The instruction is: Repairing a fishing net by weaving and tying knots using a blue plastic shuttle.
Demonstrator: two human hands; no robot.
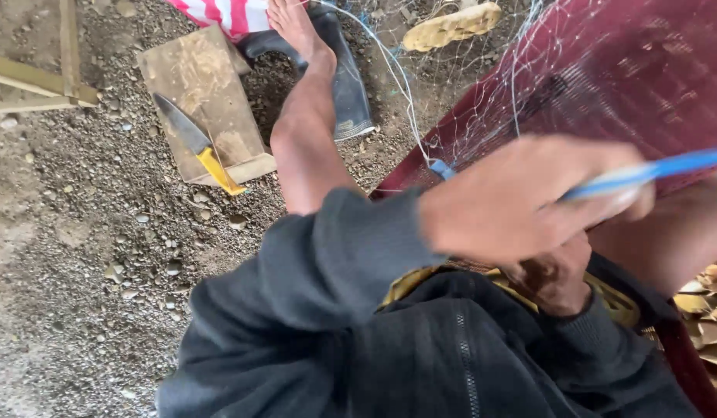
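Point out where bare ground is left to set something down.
Free: gravel left of the wooden board carrying the knife, and below it toward the dark sleeve. Crowded: both hands, blue tool and net at right.

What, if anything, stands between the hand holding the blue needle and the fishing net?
Nothing visible. The left hand grips the blue needle right at the fishing net, whose threads reach it. The right hand lies below it, and the knife lies aside.

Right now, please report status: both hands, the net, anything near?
Left hand shut on blue netting needle. Right hand below it, grip unclear. Fishing net over dark red surface. Yellow-handled knife on wooden board, apart.
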